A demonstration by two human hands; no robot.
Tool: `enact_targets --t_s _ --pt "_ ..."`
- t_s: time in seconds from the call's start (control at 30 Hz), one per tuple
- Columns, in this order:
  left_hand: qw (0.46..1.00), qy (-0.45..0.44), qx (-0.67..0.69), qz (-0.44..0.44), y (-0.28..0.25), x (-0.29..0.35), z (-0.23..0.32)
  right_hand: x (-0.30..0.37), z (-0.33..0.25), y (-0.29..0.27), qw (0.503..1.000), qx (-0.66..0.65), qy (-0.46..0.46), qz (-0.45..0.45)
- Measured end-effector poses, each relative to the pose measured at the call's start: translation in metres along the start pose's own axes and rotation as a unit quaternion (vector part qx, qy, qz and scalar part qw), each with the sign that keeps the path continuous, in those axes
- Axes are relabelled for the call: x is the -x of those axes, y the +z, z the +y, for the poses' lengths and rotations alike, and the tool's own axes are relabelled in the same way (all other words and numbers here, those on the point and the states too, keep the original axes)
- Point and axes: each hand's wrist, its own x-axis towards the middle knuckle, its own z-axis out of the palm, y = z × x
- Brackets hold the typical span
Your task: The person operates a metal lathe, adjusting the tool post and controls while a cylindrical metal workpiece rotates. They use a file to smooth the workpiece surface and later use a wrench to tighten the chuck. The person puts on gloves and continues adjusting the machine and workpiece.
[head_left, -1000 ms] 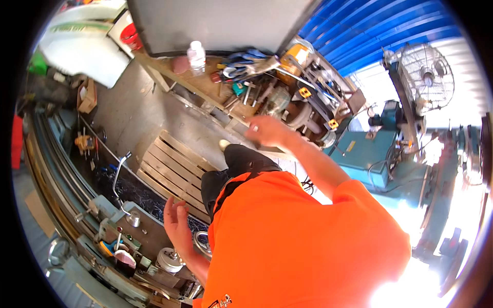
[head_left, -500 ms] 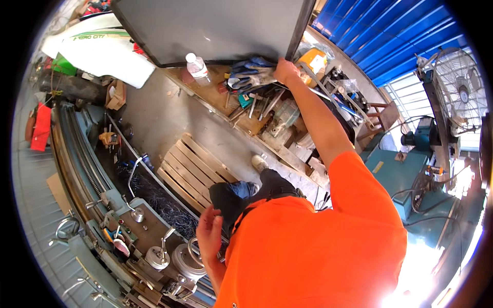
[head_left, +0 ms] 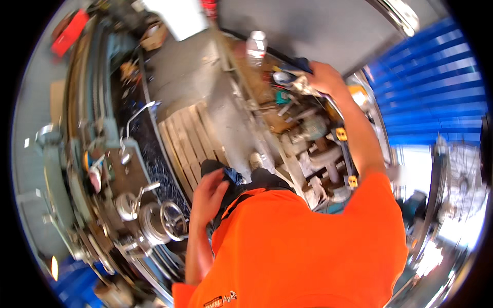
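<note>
Here, stretched out over the wooden workbench with the right hand, back of the hand upward and fingers bent, at a heap of blue and off-white work gloves. Seemingly touching the gloves; cannot tell, through the blur and from above, how far closed around them or whether actually gripping any. Found, as to the gloves, near the back edge of the workbench, just beside the lower edge of a large grey panel.

With the left hand, lowered beside the left thigh: fingers loosely curled, half open, with nothing visible in hold. Nearest there to a round metal handwheel on the lathe, apparently without contact.

Note, farther left along the back edge of the workbench, a clear bottle upright with a white cap. Note also, between the gloves and the front edge, a small teal object, and toward the right end, a black clamp with yellow parts. See, on the floor between lathe and workbench, a slatted wooden platform.
</note>
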Motion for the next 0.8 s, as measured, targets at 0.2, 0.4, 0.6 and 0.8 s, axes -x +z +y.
enact_targets --t_s 0.2,0.4,0.6,0.8 --pt "0.968 0.08 0.238 -0.011 0.011 -0.109 0.054 0.031 -0.142 -0.01 0.953 -0.235 -0.185 -0.051" --pt "0.914 0.003 0.393 0.1 -0.054 -0.144 0.031 0.016 -0.263 0.047 0.685 -0.668 -0.061 -0.285" --pt "0.844 0.008 0.499 0.199 -0.165 -0.18 -0.018 -0.057 -0.379 0.1 0.507 -0.768 -0.032 -0.391" --pt "0.897 -0.061 0.279 0.337 -0.245 -0.209 -0.032 -0.082 -0.497 0.055 0.798 -0.468 -0.132 -0.355"
